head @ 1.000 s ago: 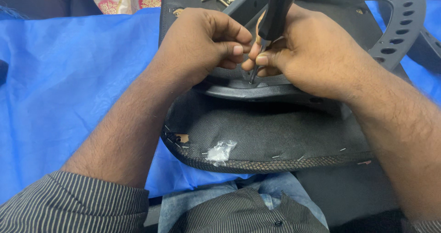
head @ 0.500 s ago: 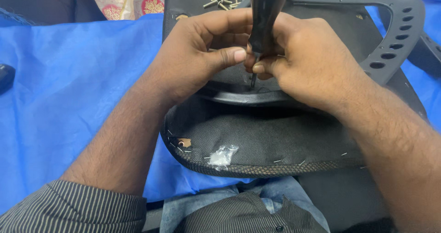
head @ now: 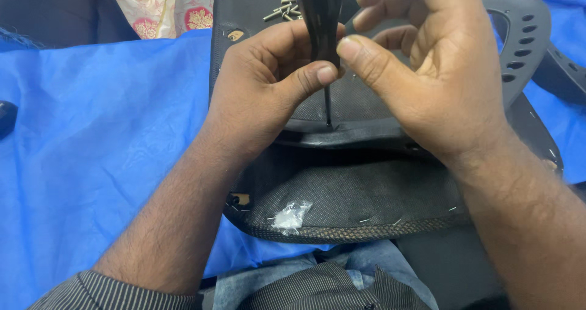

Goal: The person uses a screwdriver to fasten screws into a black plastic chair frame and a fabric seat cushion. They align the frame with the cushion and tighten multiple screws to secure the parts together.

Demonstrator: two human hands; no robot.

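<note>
A black-handled screwdriver (head: 320, 17) stands upright, its thin shaft tip on the dark plastic plate (head: 354, 136) of an upturned black chair seat (head: 354, 194). My left hand (head: 262, 96) grips the lower end of the handle, thumb pressed against it. My right hand (head: 427, 65) is beside the handle on the right, thumb touching it, fingers curled and lifted. The screw under the tip is too small to make out.
Several loose screws (head: 284, 10) lie on the seat's far part. A black perforated plastic chair part (head: 519, 35) curves at the right. Blue cloth (head: 91, 139) covers the surface at left. A scrap of clear plastic (head: 292, 215) sits near the seat's stapled front edge.
The view has closed in on the hands. The screwdriver went from tilted to upright. My right hand has loosened from the handle and its fingers have lifted.
</note>
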